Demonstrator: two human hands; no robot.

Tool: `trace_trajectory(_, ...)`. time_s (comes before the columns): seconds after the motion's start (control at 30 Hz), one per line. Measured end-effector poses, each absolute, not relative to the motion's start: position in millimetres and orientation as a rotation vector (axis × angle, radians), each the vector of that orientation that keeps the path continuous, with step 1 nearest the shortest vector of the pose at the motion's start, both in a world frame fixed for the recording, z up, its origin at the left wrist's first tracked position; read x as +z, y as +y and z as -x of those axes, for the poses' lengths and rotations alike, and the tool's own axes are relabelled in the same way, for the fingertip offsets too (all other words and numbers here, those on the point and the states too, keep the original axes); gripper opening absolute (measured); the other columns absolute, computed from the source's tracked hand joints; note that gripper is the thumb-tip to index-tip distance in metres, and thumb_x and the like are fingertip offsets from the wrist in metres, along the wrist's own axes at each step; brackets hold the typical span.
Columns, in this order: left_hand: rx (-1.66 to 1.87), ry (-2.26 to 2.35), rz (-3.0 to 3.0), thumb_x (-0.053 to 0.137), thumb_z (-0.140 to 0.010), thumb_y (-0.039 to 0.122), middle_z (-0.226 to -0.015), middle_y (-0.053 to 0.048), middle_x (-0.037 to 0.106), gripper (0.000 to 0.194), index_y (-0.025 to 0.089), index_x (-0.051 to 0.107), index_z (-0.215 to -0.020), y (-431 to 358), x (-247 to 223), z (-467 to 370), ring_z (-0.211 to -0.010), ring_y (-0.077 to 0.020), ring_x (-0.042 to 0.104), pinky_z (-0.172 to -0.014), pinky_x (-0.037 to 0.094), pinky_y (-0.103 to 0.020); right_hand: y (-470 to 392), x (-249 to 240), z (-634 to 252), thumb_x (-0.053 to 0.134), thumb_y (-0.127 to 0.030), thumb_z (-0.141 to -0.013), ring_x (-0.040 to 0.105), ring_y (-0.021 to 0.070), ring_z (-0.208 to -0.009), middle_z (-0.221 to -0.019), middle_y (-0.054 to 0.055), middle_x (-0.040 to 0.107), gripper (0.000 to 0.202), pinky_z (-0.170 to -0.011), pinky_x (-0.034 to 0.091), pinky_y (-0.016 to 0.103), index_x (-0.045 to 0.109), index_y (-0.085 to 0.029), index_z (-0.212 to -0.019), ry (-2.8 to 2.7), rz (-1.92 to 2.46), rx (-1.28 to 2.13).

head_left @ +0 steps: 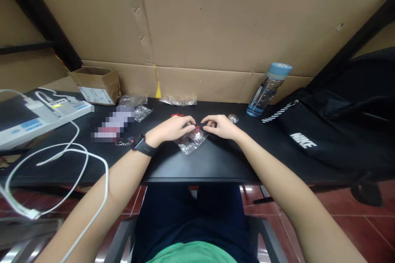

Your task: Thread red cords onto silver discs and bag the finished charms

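Observation:
My left hand and my right hand face each other over the middle of the black table. Between them lies a clear round plastic piece with a small red loop at its top. Under it is a crinkled clear plastic bag. Both hands have curved fingers, with thumb and forefinger apart; I see nothing gripped in either. Red cords show just behind my left hand. Beyond my right wrist sits another clear round piece.
Clear plastic packets lie along the cardboard wall. A water bottle stands at the back right beside a black bag. To the left are a cardboard box, a power strip, a looped white cable and a keychain.

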State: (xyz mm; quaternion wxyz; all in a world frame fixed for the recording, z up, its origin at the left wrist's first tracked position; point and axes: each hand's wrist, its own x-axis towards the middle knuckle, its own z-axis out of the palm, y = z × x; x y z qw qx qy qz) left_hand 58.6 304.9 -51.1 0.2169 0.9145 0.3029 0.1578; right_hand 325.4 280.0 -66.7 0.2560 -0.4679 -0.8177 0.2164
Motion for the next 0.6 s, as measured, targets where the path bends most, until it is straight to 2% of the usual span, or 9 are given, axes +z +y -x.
trace_trajectory(0.17,0.504,0.959,-2.517,0.050,-0.101,0.026,-0.091,-0.002,0.080,0.030,0.021,0.065,-0.126,311.9,-59.5,-59.0,-0.086,-0.0199,0.075,-0.079,0.052,-0.029,271.6,-55.4,-325.7,0.075,-0.038,-0.089,0.070,0.0160,-0.066,-0.070,-0.002,0.077,0.033,-0.071,0.049,0.027,0.073,-0.022,-0.118,-2.277,1.322,0.751)
trace_trajectory(0.27,0.576,0.931,-2.525,0.051,-0.098,0.020,-0.106,-0.005,0.080,0.032,0.021,0.063,-0.127,317.0,-69.1,-61.5,-0.099,-0.0204,0.076,-0.088,0.054,-0.031,269.9,-56.1,-321.7,0.078,-0.031,-0.085,0.071,0.0160,-0.067,-0.074,-0.001,0.078,0.031,-0.071,0.050,0.026,0.075,-0.022,-0.114,-2.279,1.326,0.766)
trace_trajectory(0.37,0.581,0.868,-2.507,0.051,-0.097,0.017,-0.122,-0.007,0.077,0.034,0.021,0.062,-0.128,319.8,-75.3,-64.6,-0.115,-0.0205,0.073,-0.098,0.054,-0.032,270.9,-62.1,-315.9,0.075,-0.019,-0.081,0.068,0.0139,-0.065,-0.078,-0.001,0.079,0.033,-0.072,0.051,0.026,0.075,-0.021,-0.114,-2.252,1.292,0.782)
trace_trajectory(0.43,0.557,0.815,-2.476,0.052,-0.096,0.017,-0.124,-0.007,0.076,0.034,0.021,0.061,-0.129,320.3,-76.3,-65.6,-0.118,-0.0203,0.071,-0.102,0.053,-0.033,272.4,-66.2,-313.1,0.071,-0.014,-0.078,0.065,0.0124,-0.063,-0.081,0.000,0.080,0.036,-0.072,0.051,0.025,0.075,-0.019,-0.114,-2.235,1.247,0.801)
trace_trajectory(0.6,0.541,0.764,-2.425,0.056,-0.097,0.024,-0.113,-0.005,0.078,0.032,0.020,0.061,-0.129,320.6,-73.6,-65.2,-0.106,-0.0202,0.073,-0.095,0.053,-0.032,275.4,-67.0,-313.2,0.071,-0.014,-0.079,0.060,0.0110,-0.063,-0.085,0.002,0.079,0.028,-0.070,0.050,0.025,0.077,-0.017,-0.106,-2.182,1.173,0.723)
